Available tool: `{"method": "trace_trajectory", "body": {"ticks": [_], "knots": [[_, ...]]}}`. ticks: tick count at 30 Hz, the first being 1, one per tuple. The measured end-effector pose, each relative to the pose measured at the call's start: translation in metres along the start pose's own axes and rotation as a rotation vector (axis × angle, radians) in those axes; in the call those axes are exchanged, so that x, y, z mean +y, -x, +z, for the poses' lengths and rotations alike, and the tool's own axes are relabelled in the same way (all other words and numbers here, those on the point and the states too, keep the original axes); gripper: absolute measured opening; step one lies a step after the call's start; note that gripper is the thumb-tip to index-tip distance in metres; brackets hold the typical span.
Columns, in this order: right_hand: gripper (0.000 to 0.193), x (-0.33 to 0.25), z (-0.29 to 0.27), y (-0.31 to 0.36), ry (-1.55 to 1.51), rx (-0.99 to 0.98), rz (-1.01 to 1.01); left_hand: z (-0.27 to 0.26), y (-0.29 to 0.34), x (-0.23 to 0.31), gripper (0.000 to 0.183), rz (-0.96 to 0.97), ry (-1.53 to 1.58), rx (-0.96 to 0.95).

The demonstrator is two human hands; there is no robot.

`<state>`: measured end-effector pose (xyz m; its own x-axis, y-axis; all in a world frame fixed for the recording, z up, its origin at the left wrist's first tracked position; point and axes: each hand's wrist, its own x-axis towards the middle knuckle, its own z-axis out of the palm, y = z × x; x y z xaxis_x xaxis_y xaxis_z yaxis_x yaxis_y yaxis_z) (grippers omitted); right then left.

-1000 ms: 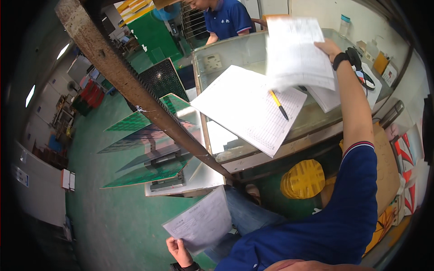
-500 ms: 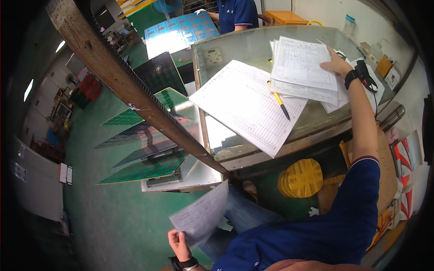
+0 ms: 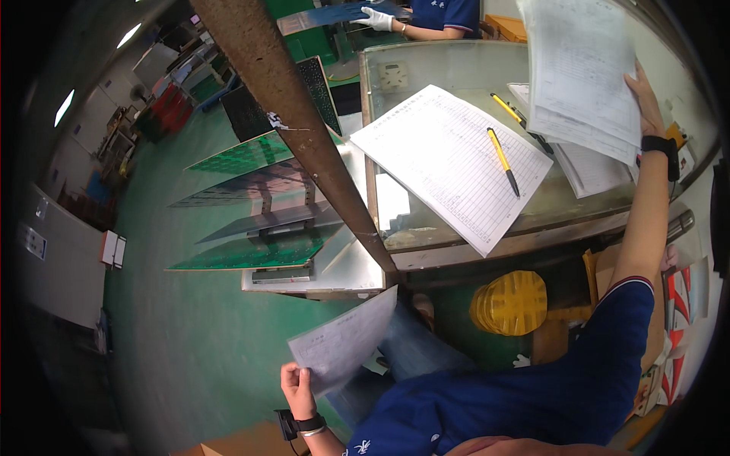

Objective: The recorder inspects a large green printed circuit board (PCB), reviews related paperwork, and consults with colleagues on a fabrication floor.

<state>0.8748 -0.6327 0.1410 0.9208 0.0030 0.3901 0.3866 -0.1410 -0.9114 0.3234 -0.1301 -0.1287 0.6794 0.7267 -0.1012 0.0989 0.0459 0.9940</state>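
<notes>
Between the thumb and fingers of my left hand, down by my lap, is a single printed sheet. My right hand grips a stack of papers by its right edge, raised over the right part of the glass-topped table. Part of that hand is hidden behind the papers. A lined form lies flat on the glass, with a yellow and black pen across it. Beyond it, a second yellow pen rests beside other papers, which stay on the table beneath the raised stack.
A rusty metal post rises at the table's left corner. Left of it, several green and dark panels stand in a rack. A taped yellow stool is under the glass table. Across it, a co-worker's gloved hand holds a blue panel.
My right hand has lifted the stack of papers off the table, uncovering the second pen and papers below. The co-worker's blue panel has tilted. My left hand still holds its sheet.
</notes>
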Motion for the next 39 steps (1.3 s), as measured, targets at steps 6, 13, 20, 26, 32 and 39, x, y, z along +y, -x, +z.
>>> {"method": "trace_trajectory", "body": {"ticks": [6,13,20,26,32,39], "knots": [[0.068,0.017,-0.020,-0.012,0.106,-0.084,0.080,0.002,0.002,0.000,0.016,0.004,0.010,0.011],[0.075,0.123,-0.062,-0.048,1.296,-0.184,0.107,0.005,-0.001,0.002,0.014,0.039,0.011,0.006],[0.031,0.029,0.110,0.042,0.893,-0.369,-0.278,0.005,0.004,0.000,0.012,0.069,0.019,0.041],[0.022,0.018,0.220,0.152,1.150,-0.632,-0.343,-0.002,0.007,-0.009,0.009,0.018,-0.033,0.035],[0.022,0.063,0.201,0.084,1.224,-0.490,-0.497,-0.004,0.018,-0.010,0.010,0.055,-0.006,0.050],[0.023,0.100,0.190,0.055,1.181,-0.582,-0.556,-0.021,0.040,-0.025,0.009,0.021,0.098,0.132]]}}
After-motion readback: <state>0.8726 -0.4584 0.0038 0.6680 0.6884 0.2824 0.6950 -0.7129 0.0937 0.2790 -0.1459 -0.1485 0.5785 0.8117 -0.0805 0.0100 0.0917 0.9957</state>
